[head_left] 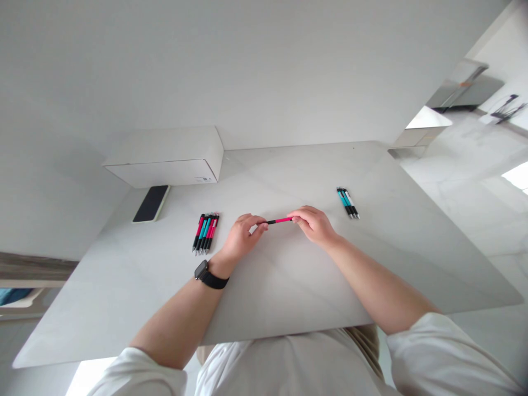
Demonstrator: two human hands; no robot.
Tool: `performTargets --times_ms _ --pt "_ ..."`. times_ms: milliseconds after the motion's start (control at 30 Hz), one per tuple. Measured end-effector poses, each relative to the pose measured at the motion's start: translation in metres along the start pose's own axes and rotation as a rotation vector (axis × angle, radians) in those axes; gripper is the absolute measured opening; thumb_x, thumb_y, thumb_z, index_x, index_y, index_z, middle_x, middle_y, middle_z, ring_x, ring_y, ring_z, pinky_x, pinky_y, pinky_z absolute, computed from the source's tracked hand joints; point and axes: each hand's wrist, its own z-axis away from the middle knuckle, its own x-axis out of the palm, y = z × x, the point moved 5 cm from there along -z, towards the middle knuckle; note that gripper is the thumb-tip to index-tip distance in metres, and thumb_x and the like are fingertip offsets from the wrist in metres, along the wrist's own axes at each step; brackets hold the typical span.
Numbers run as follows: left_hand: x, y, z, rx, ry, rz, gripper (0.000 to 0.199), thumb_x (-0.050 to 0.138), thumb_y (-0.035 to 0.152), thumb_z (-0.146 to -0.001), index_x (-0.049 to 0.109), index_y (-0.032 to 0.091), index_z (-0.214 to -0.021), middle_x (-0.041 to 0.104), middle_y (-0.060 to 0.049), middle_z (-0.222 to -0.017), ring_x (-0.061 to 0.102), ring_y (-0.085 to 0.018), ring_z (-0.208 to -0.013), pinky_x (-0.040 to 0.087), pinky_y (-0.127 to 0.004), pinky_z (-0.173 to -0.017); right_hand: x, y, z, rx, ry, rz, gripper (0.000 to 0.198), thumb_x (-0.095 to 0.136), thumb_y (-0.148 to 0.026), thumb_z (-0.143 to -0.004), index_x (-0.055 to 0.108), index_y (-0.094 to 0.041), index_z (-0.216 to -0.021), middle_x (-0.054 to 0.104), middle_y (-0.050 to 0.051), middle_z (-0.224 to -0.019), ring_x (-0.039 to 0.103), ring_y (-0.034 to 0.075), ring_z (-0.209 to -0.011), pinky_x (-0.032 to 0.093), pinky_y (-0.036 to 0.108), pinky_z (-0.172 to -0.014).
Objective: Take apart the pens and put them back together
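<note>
A pink pen [282, 220] with a black grip lies crosswise between my two hands, over the middle of the table. My left hand [244, 234] pinches its black end between thumb and fingers. At the pink end, my right hand [313, 223] closes on it the same way; the fingers hide that tip. Left of my left hand is a row of several pink and teal pens [205, 233] with black grips. Farther right of my right hand lies a small group of pens [347, 203], teal and white with black grips.
A long white box [169, 157] stands against the wall at the back left of the white table [289, 286]. In front of the box lies a phone [151, 203] with a dark screen. The table's right edge borders a pale floor [466, 176].
</note>
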Motion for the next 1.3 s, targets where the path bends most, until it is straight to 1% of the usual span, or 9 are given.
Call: performTargets --times_ms 267,433,500,567,733,833,967,1133,1300 --pt "-0.002 0.002 -0.001 0.02 0.024 -0.04 0.018 0.062 0.037 -0.101 0.074 0.023 -0.102 0.073 -0.005 -0.091 0.065 -0.023 -0.088 0.05 -0.036 -0.085 0.003 0.007 0.0 0.091 -0.05 -0.053 0.029 0.049 -0.04 -0.108 0.075 -0.027 -0.109 0.075 0.002 -0.083 0.07 0.018 -0.08 0.052 0.031 -0.079" --pt "-0.002 -0.002 0.0 -0.025 0.036 -0.046 0.019 0.062 0.039 -0.1 0.073 0.024 -0.1 0.074 -0.005 -0.092 0.066 -0.023 -0.089 0.05 -0.037 -0.084 0.003 0.01 -0.001 0.173 -0.044 -0.162 0.026 0.059 -0.044 -0.102 0.076 -0.028 -0.113 0.078 0.003 -0.094 0.073 0.021 -0.089 0.054 0.033 -0.084" --pt "-0.001 -0.004 0.001 -0.04 0.035 -0.037 0.02 0.061 0.04 -0.101 0.072 0.024 -0.099 0.074 -0.005 -0.093 0.066 -0.023 -0.09 0.05 -0.036 -0.084 0.003 0.012 0.0 0.218 -0.03 -0.251 0.027 0.068 -0.047 -0.096 0.076 -0.029 -0.114 0.078 0.004 -0.105 0.073 0.023 -0.099 0.055 0.035 -0.089" --pt "0.0 -0.006 0.002 -0.048 0.031 -0.024 0.02 0.06 0.04 -0.101 0.072 0.024 -0.099 0.074 -0.005 -0.095 0.066 -0.023 -0.09 0.05 -0.036 -0.083 0.005 0.016 0.001 0.296 -0.019 -0.347 0.029 0.075 -0.048 -0.09 0.077 -0.027 -0.11 0.078 0.005 -0.108 0.072 0.023 -0.098 0.056 0.036 -0.089" --pt "0.001 -0.005 0.002 -0.029 0.018 0.005 0.023 0.065 0.046 -0.098 0.072 0.024 -0.103 0.074 -0.006 -0.099 0.068 -0.024 -0.094 0.052 -0.037 -0.087 0.014 0.028 0.004 0.51 0.02 -0.7 0.031 0.085 -0.045 -0.081 0.077 -0.023 -0.103 0.076 0.004 -0.087 0.071 0.019 -0.083 0.056 0.034 -0.082" --pt "0.001 0.0 0.002 0.016 -0.011 0.055 0.029 0.071 0.049 -0.093 0.07 0.024 -0.109 0.075 -0.006 -0.105 0.069 -0.024 -0.101 0.052 -0.04 -0.096 0.011 0.033 0.001 0.542 0.139 -0.934 0.028 0.087 -0.044 -0.08 0.077 -0.024 -0.098 0.072 0.001 -0.082 0.069 0.017 -0.079 0.057 0.033 -0.081" --pt "0.002 0.003 0.003 0.03 -0.039 0.094 0.029 0.067 0.046 -0.097 0.068 0.025 -0.116 0.076 -0.006 -0.108 0.071 -0.023 -0.105 0.052 -0.04 -0.101 0.002 0.043 -0.001 0.573 0.293 -1.203 0.027 0.085 -0.046 -0.082 0.073 -0.027 -0.096 0.073 0.001 -0.096 0.071 0.017 -0.092 0.059 0.036 -0.09" --pt "0.003 0.0 0.003 0.003 -0.047 0.078 0.027 0.062 0.045 -0.1 0.069 0.025 -0.117 0.075 -0.006 -0.111 0.071 -0.022 -0.106 0.055 -0.038 -0.097 -0.009 0.06 0.002 0.663 0.43 -1.184 0.039 0.083 -0.045 -0.084 0.067 -0.031 -0.117 0.073 -0.002 -0.092 0.07 0.014 -0.075 0.06 0.031 -0.076" --pt "0.004 -0.001 0.003 -0.001 -0.075 0.073 0.028 0.059 0.045 -0.102 0.069 0.026 -0.119 0.075 -0.006 -0.112 0.07 -0.022 -0.107 0.056 -0.035 -0.093 -0.011 0.063 0.003 0.663 0.428 -1.105 0.048 0.082 -0.044 -0.084 0.061 -0.036 -0.127 0.073 -0.001 -0.097 0.069 0.014 -0.069 0.056 0.027 -0.062"
